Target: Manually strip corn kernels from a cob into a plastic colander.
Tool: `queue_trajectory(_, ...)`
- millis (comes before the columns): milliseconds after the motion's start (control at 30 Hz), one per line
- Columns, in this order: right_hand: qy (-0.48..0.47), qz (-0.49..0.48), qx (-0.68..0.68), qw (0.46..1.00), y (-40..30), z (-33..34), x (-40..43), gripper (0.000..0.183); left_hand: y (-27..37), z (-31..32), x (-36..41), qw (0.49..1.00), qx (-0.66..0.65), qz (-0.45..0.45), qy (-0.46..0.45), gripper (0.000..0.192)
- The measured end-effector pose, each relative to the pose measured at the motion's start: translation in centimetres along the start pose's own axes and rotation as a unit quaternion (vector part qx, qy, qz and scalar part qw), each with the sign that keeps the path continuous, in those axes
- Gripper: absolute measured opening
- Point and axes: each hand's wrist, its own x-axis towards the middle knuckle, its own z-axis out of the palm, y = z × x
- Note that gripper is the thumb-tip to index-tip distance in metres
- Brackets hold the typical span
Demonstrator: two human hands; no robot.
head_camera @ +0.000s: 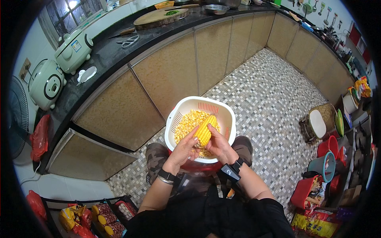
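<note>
Between my two hands, a yellow ear of corn [205, 131] is tilted over a white plastic colander basket [230, 116]. My left hand [185, 148] grips the ear near its lower end, the thumb pressed on the kernels. On the other side my right hand [220, 145] holds it, with its thumb lying along the upper part. Loose corn kernels [190, 120] cover the bottom of the basket. Red shows beneath the basket, between my shoes; what it is cannot be made out. The palms and some fingers are hidden behind the corn.
A dark counter [110, 53] runs ahead, bearing scissors [130, 41], a round chopping board [148, 21] with chopped greens, and two green rice cookers [49, 84]. On the right stand a stool [317, 123], a blue bucket [329, 166] and a red bin [302, 192]. Jars [110, 221] stand at lower left.
</note>
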Motion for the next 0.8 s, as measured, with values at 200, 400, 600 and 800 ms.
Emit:
queue_trajectory(200,-0.002,-0.015,-0.012,1.0,-0.7,0.0,-0.8,0.036,0.1,0.7,0.3,1.0,-0.017,-0.024,-0.007,0.055)
queue_trajectory(400,-0.071,-0.008,0.026,0.997,1.7,0.5,0.1,0.042,0.7,0.7,-1.0,0.997,-0.074,-0.014,0.025,0.067)
queue_trajectory(600,-0.075,-0.092,-0.091,0.989,1.0,3.2,-2.2,0.042,0.1,-0.9,-0.2,0.991,-0.132,0.003,0.011,0.065)
queue_trajectory(800,-0.029,-0.059,0.056,0.996,-0.7,0.0,-1.1,0.042,-0.1,0.9,1.6,0.997,-0.083,0.004,0.003,0.057)
